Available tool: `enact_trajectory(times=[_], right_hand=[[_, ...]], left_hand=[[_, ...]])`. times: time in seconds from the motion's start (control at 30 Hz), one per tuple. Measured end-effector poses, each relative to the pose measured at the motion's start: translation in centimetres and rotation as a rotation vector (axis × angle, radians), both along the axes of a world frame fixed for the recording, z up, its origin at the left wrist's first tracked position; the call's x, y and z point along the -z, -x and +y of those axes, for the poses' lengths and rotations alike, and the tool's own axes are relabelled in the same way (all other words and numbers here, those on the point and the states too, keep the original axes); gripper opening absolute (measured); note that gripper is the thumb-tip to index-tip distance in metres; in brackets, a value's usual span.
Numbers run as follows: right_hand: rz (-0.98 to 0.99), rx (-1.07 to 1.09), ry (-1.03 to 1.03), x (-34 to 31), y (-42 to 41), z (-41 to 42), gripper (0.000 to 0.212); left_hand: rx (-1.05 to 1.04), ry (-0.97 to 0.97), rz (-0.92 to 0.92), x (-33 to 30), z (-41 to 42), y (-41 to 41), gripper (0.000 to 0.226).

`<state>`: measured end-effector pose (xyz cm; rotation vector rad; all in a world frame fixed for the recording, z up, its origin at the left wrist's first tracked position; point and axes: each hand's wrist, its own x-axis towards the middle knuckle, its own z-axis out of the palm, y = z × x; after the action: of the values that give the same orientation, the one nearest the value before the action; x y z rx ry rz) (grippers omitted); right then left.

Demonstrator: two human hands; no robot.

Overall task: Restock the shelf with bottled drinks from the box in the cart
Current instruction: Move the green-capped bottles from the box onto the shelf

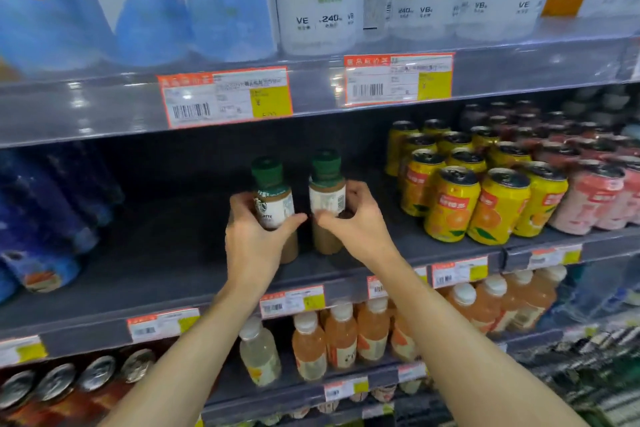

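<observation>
Two coffee bottles with green caps stand side by side in the bare middle stretch of the dark shelf (166,253). My left hand (254,239) grips the left latte bottle (273,201) around its white label. My right hand (353,218) grips the right bottle (327,198), fingers curled round its label from the right. Both bottles are upright and their bases are at or just above the shelf board. The cart and the box are out of view.
Yellow orange-juice cans (481,201) and pink cans (595,201) fill the same shelf to the right. Blue bottles (41,211) lie at the left. Large lime and grapefruit bottles stand above. Orange juice bottles (341,336) and cans sit on lower shelves.
</observation>
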<state>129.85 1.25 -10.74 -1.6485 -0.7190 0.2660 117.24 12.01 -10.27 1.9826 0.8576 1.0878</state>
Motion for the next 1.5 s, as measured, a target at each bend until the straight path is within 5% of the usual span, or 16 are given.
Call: enact_trajectory(times=[0.1,0.23,0.4,0.6,1.13,1.5], right_hand=[[-0.088,-0.066,0.119,-0.2,-0.7,-0.7,0.052],[-0.203,0.077,0.227,0.5,0.3,0.0,0.083],[-0.131,0.105,0.209,0.7,0.8,-0.4,0.062],[-0.230,0.198,0.363,0.8,2.2,0.2,0.080],[-0.343,0.278,0.347,2.5,4.7,-2.0,0.048],[-0.172,0.273,0.478,0.5,-4.1,4.5,0.057]], left_hand=[[0.096,0.030,0.106,0.0,0.8,0.3,0.072],[0.188,0.082,0.255,0.7,1.4,0.9,0.068],[0.116,0.066,0.262,1.2,1.0,0.7,0.065],[0.055,0.004,0.267,1.6,-0.2,0.5,0.060],[0.090,-0.007,0.311,1.3,-0.1,0.2,0.064],[0.124,-0.020,0.326,1.8,0.1,0.1,0.056]])
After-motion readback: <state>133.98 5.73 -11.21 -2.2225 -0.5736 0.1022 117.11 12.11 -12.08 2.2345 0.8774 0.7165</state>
